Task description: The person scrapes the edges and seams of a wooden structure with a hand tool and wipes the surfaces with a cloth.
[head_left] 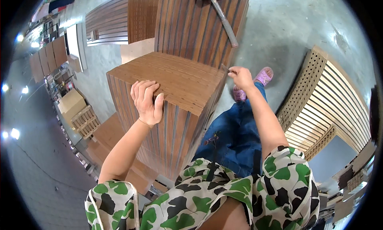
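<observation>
A large brown wooden stack [175,80] with a flat top and grooved, slatted sides stands in front of me. My left hand [147,102] rests on its near left edge, fingers lying over the top and thumb apart, holding nothing. At the far right corner of the top, my right hand [241,77] is closed in a pinch on a thin, dark, blade-like tool [226,68]. The tool's tip is at the corner; its exact kind is too small to tell. Beyond, a mallet [223,22] with a grey handle lies on another grooved brown stack [187,34].
Another slatted stack [107,22] stands at the far left. To the right are pale slatted panels [319,106] with a perforated dark edge. A wooden pallet [85,121] and a cardboard box [71,102] sit at left. My feet in pink slippers [264,76] are on the grey floor [295,26].
</observation>
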A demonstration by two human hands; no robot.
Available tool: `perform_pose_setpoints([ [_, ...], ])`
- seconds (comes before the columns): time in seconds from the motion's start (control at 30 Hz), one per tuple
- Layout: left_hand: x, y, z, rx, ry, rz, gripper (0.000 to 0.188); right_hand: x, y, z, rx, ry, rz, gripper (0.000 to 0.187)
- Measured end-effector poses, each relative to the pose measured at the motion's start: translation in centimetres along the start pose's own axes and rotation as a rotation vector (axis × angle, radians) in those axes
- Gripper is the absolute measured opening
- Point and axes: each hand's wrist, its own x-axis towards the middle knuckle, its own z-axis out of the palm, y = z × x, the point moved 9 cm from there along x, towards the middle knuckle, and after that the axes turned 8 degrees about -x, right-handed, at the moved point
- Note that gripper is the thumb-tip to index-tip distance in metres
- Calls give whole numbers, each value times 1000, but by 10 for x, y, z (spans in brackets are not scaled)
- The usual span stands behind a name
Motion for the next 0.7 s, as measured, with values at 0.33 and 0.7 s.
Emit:
perform_pose_setpoints([
  [0.33, 6, 2, 7, -29, 3, -13, 32, -25, -23, -6, -134, 128, -70, 14],
  [0.7, 1, -1, 2, -1, -12, -26, 31, -65, -24, -23, 380, 69, 301, 25],
])
